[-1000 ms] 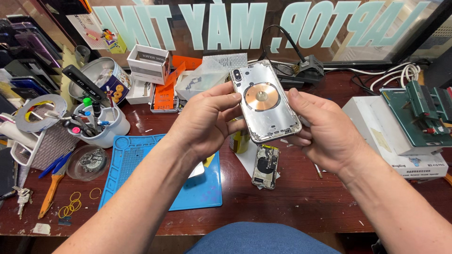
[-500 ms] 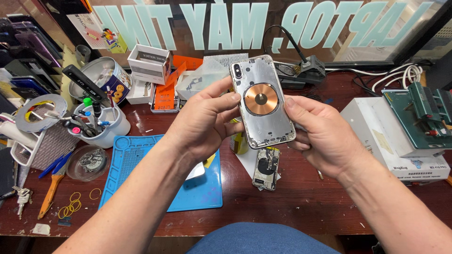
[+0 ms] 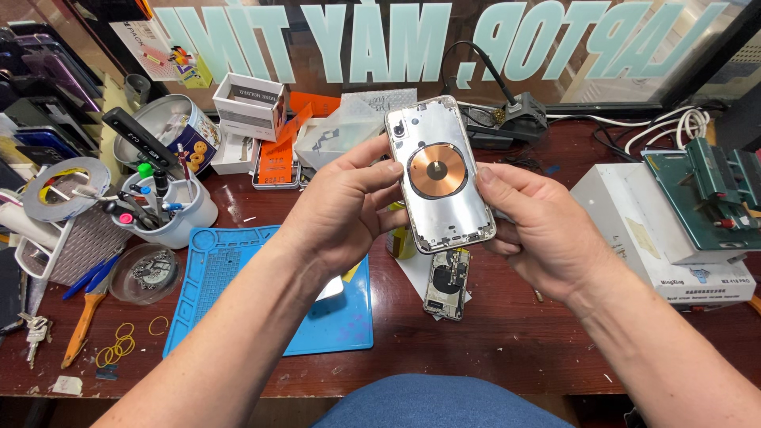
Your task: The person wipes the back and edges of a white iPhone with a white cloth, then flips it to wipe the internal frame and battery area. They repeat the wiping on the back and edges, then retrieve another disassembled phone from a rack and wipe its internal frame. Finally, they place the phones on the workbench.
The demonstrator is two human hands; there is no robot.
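While both hands hold it above the desk, the phone rear housing (image 3: pixel 440 170) shows stripped: copper charging coil exposed, no board inside. Left hand (image 3: pixel 341 210) grips its left edge, right hand (image 3: pixel 539 230) its right. Below them lies a removed phone assembly (image 3: pixel 448 284); refitting appears outstanding.

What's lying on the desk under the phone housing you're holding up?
Below the phone housing lies an opened phone assembly on white paper; a yellowish item is mostly hidden behind the left hand.
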